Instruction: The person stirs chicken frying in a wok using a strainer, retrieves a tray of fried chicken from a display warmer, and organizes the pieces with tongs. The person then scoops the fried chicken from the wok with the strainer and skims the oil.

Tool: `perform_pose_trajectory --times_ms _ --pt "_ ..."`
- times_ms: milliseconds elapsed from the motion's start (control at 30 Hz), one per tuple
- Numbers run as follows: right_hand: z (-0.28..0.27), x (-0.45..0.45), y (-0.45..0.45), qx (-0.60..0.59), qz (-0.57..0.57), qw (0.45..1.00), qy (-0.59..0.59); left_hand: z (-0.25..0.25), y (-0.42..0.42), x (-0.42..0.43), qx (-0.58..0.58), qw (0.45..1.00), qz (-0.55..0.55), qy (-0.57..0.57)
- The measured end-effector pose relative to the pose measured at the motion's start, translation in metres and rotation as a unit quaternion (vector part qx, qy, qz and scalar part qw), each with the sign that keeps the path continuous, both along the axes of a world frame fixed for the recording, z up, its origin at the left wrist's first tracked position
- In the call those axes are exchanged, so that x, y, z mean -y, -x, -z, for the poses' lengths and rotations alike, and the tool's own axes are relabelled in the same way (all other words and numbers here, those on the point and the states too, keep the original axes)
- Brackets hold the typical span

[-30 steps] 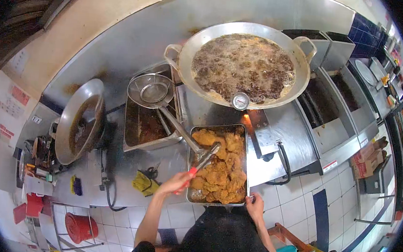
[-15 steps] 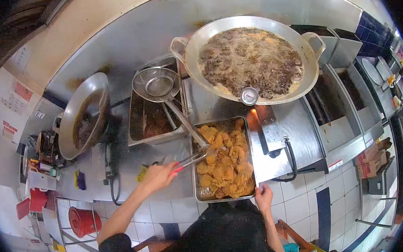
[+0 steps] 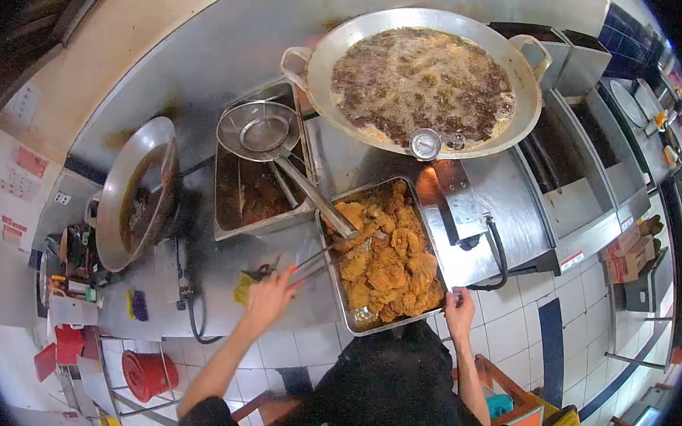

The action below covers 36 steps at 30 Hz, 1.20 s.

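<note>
One tray (image 3: pixel 364 319) (heaped with fried pieces (image 3: pixel 398 259)), more askew than before.

a steel counter (image 3: pixel 212 279) (rather shiny) bears a rectangular pan (image 3: pixel 264 224), yellow cloth (image 3: pixel 244 289), scissors (image 3: pixel 262 271) and purple-yellow pad (image 3: pixel 138 305).

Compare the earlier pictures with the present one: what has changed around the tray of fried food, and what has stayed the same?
The tray has turned, its near end swinging to the right. The left hand has drawn the tongs leftward, toward the tray's left edge. Nothing was let go: the right hand still holds the tray's edge. The strainer and large wok stayed put.
</note>
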State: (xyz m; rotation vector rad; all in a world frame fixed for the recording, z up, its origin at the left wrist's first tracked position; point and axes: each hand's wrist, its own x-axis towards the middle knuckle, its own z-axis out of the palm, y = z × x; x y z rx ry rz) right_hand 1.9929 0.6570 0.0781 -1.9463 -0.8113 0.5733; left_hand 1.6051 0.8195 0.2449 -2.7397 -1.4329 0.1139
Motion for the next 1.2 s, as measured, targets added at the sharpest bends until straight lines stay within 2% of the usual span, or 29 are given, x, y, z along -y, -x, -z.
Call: perform_pose_trajectory --times_ms 67,167,267,367,500,567,633,700,767,867,967,1100,1167,1200 --pt "0.001 0.005 0.0 -0.016 0.013 1.0 0.005 -0.021 0.005 0.021 0.071 0.992 -0.068 0.078" --pt "0.004 0.012 -0.003 -0.067 0.041 0.997 0.004 -0.065 0.004 0.052 0.08 0.978 -0.13 0.144" --pt "0.003 0.014 -0.002 -0.102 0.018 0.994 0.03 -0.064 -0.005 0.063 0.077 0.962 -0.156 0.213" --pt "0.009 0.011 0.003 -0.095 0.005 0.995 0.025 -0.005 -0.016 0.055 0.061 0.97 -0.133 0.193" --pt "0.015 0.01 0.001 -0.039 -0.016 0.999 0.004 -0.003 -0.035 0.029 0.047 0.986 -0.078 0.137" --pt "0.009 0.011 0.003 -0.098 -0.014 0.995 -0.006 -0.015 -0.033 0.024 0.034 0.989 -0.082 0.122" --pt "0.01 0.011 0.005 -0.108 -0.004 0.994 -0.018 0.004 -0.02 0.015 0.046 0.994 -0.053 0.082" --pt "0.008 0.01 0.006 -0.096 -0.002 0.995 -0.013 -0.003 -0.018 0.017 0.055 0.997 -0.022 0.04" --pt "0.005 0.01 0.007 -0.116 0.017 0.993 -0.01 -0.024 -0.017 0.034 0.032 0.994 -0.064 0.088" --pt "0.014 0.011 0.006 -0.122 0.036 0.992 -0.003 -0.065 -0.01 0.068 0.055 0.991 -0.075 0.091" --pt "0.017 0.011 0.007 -0.127 0.05 0.991 0.004 -0.101 -0.024 0.092 0.03 0.99 -0.059 0.121" --pt "0.012 0.011 0.007 -0.107 0.044 0.993 0.011 -0.098 -0.068 0.098 0.048 0.99 -0.001 0.132" --pt "0.009 0.01 0.007 -0.111 0.034 0.993 0.003 -0.082 -0.087 0.087 -0.062 0.989 0.016 0.132" --pt "0.009 0.011 0.008 -0.112 0.032 0.993 0.002 -0.085 -0.09 0.081 -0.061 0.989 0.013 0.131"
